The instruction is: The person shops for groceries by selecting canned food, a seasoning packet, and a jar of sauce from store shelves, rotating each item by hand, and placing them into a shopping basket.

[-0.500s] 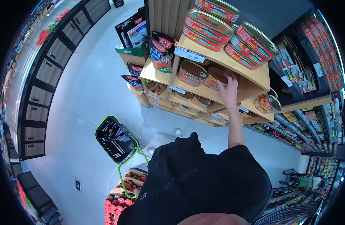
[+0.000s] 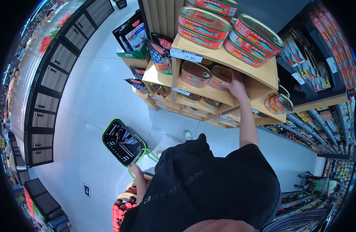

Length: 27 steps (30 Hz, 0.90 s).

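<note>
My right hand (image 2: pixel 237 86) reaches into an upper compartment of the wooden shelf. Its thumb lies against the front of a round red-and-yellow tin (image 2: pixel 219 76), and the other fingers curl behind the tin's far side. Another tin (image 2: pixel 195 74) of the same kind stands just left of it in that compartment. Low on the left, my left hand (image 2: pixel 134 169) is closed on the green handle at the near end of a black shopping basket (image 2: pixel 122 149). A few dark packets (image 2: pixel 125 138) lie inside the basket; I cannot tell what they are.
Oval red fish tins (image 2: pixel 205 29) are stacked on the shelf top (image 2: pixel 220 52) above my right hand. More tins (image 2: pixel 209 103) fill the lower compartments. Pouches (image 2: pixel 159 58) stand to the left. Red-lidded jars (image 2: pixel 122 208) are beside my left arm.
My right hand has gone deeper into the compartment and closed round the tin. My left hand has come forward into clearer view, up by the basket's near end.
</note>
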### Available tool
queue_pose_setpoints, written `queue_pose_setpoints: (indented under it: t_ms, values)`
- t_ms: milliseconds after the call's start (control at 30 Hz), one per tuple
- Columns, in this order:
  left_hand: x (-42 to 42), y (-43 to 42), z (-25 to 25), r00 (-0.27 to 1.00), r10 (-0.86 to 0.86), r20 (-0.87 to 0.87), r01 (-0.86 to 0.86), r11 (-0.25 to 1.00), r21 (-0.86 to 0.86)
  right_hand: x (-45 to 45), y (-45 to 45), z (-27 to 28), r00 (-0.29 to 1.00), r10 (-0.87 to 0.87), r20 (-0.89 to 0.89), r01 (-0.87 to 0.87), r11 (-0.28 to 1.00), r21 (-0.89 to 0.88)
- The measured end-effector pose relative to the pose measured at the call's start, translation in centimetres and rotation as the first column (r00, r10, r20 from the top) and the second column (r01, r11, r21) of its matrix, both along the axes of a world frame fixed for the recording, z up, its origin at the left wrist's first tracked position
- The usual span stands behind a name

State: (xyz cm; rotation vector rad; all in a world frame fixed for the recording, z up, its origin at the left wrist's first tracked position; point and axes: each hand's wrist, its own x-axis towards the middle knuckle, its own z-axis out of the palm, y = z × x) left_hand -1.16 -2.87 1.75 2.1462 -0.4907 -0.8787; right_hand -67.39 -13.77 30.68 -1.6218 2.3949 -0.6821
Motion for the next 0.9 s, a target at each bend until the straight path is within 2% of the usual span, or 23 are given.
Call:
queue_pose_setpoints:
  t_ms: [33, 67, 100, 133, 167, 200, 267, 300, 367, 400, 433, 467, 500, 533, 567, 600, 633, 667, 733, 767, 800, 867, 900]
  values:
    - [-1.2, -2.3, 0.7, 0.991, -0.117, -0.064, 0.105, 0.979, -0.177, 0.5, 0.2, 0.5, 0.995, -0.092, -0.042, 0.093, 0.995, 0.033]
    - [-4.4, -4.8, 4.3, 0.981, -0.191, 0.037, 0.195, 0.968, -0.161, 1.1, 0.2, 1.3, 0.98, -0.178, -0.09, 0.183, 0.981, 0.056]
    - [-5.9, -6.9, 4.7, 0.97, -0.241, 0.028, 0.239, 0.934, -0.265, 2.1, 0.5, 3.0, 0.981, -0.173, -0.091, 0.179, 0.982, 0.054]
    - [-6.9, -8.8, 5.0, 0.935, -0.326, -0.138, 0.242, 0.874, -0.421, 3.5, 1.1, 5.4, 0.976, -0.21, -0.062, 0.214, 0.974, 0.079]
    - [-10.3, -10.3, 11.1, 0.885, -0.431, -0.178, 0.321, 0.84, -0.438, 4.8, 2.0, 6.8, 0.969, -0.245, -0.035, 0.248, 0.963, 0.109]
    - [-11.9, -11.5, 12.9, 0.823, -0.547, -0.15, 0.407, 0.754, -0.516, 5.9, 3.1, 7.1, 0.971, -0.238, -0.039, 0.241, 0.964, 0.116]
    - [-16.4, -12.5, 20.1, 0.683, -0.711, -0.167, 0.51, 0.629, -0.587, 8.2, 5.2, 7.4, 0.966, -0.069, 0.249, 0.106, 0.985, -0.137]
    - [-18.2, -12.5, 24.2, 0.573, -0.793, -0.206, 0.532, 0.551, -0.643, 9.3, 5.9, 7.6, 0.968, -0.055, 0.246, 0.09, 0.987, -0.135]
    - [-21.0, -12.7, 30.9, 0.355, -0.935, -0.008, 0.661, 0.257, -0.704, 11.7, 6.7, 8.1, 0.834, 0.183, 0.52, -0.114, 0.98, -0.162]
    - [-22.3, -12.6, 33.5, 0.319, -0.942, 0.103, 0.653, 0.14, -0.744, 13.0, 6.4, 8.8, 0.826, 0.196, 0.528, -0.133, 0.979, -0.155]
    - [-23.4, -12.6, 35.6, 0.282, -0.934, 0.22, 0.643, 0.014, -0.766, 14.5, 6.0, 9.9, 0.68, 0.312, 0.663, -0.261, 0.949, -0.179]
    - [-24.1, -12.8, 37.6, 0.295, -0.93, 0.218, 0.65, 0.028, -0.76, 15.8, 5.8, 10.8, 0.497, 0.397, 0.771, -0.374, 0.9, -0.222]
    - [-24.6, -13.1, 39.4, 0.253, -0.883, 0.394, 0.687, -0.122, -0.716, 16.8, 5.3, 11.3, 0.367, 0.401, 0.84, -0.45, 0.866, -0.217]
    - [-24.6, -13.2, 40.2, 0.203, -0.804, 0.558, 0.718, -0.266, -0.644, 17.9, 4.7, 12.3, 0.357, 0.406, 0.841, -0.463, 0.859, -0.219]
    - [-24.1, -13.0, 39.6, 0.213, -0.802, 0.558, 0.724, -0.254, -0.642, 19.1, 4.3, 13.4, 0.26, 0.351, 0.9, -0.496, 0.848, -0.187]
    - [-23.6, -12.9, 38.8, 0.231, -0.894, 0.385, 0.644, -0.156, -0.749, 20.2, 4.0, 14.5, 0.164, 0.285, 0.944, -0.532, 0.832, -0.159]
    - [-23.2, -12.8, 38.5, 0.231, -0.952, 0.201, 0.555, -0.041, -0.831, 21.0, 3.7, 15.5, 0.115, 0.299, 0.947, -0.482, 0.85, -0.21]
    - [-22.8, -12.6, 38.3, 0.251, -0.946, 0.205, 0.553, -0.033, -0.832, 21.4, 3.5, 15.5, 0.111, 0.305, 0.946, -0.5, 0.839, -0.212]
    - [-22.6, -11.5, 39.9, 0.36, -0.926, -0.112, 0.311, 0.233, -0.922, 22.4, 3.5, 15.3, 0.021, 0.525, 0.851, -0.415, 0.779, -0.471]
    - [-22.3, -11.2, 40.6, 0.405, -0.899, -0.167, 0.264, 0.289, -0.92, 23.7, 3.7, 15.0, 0.028, 0.613, 0.79, -0.371, 0.74, -0.561]
    - [-21.9, -10.9, 41.2, 0.426, -0.888, -0.174, 0.25, 0.3, -0.921, 24.6, 3.9, 14.8, 0.019, 0.609, 0.793, -0.392, 0.734, -0.555]
    - [-21.3, -10.7, 42.1, 0.427, -0.84, -0.335, 0.202, 0.45, -0.87, 25.9, 4.2, 14.5, -0.011, 0.525, 0.851, -0.247, 0.824, -0.511]
    - [-20.9, -10.4, 42.3, 0.459, -0.85, -0.259, 0.238, 0.398, -0.886, 26.8, 4.0, 14.6, 0.043, 0.512, 0.858, -0.186, 0.848, -0.497]
